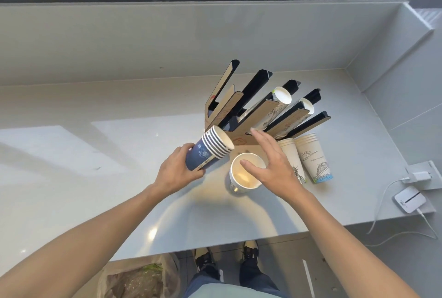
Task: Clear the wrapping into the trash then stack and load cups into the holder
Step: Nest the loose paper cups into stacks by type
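My left hand (178, 171) grips a tilted stack of blue paper cups (209, 151), rims pointing toward the cup holder (257, 112). The holder is black and tan cardboard with several upright slots; two right-hand slots hold white cup stacks (283, 95). My right hand (270, 163) hovers with fingers spread just above an upright white cup (242, 175) and holds nothing. Two more stacks of white printed cups (313, 156) stand to the right of that hand, in front of the holder.
The grey counter (95, 166) ends at a wall on the right. A charger (419, 175) and a small white device (410, 198) with cables sit at the right edge. A trash bag (138, 281) lies on the floor below the counter's front edge.
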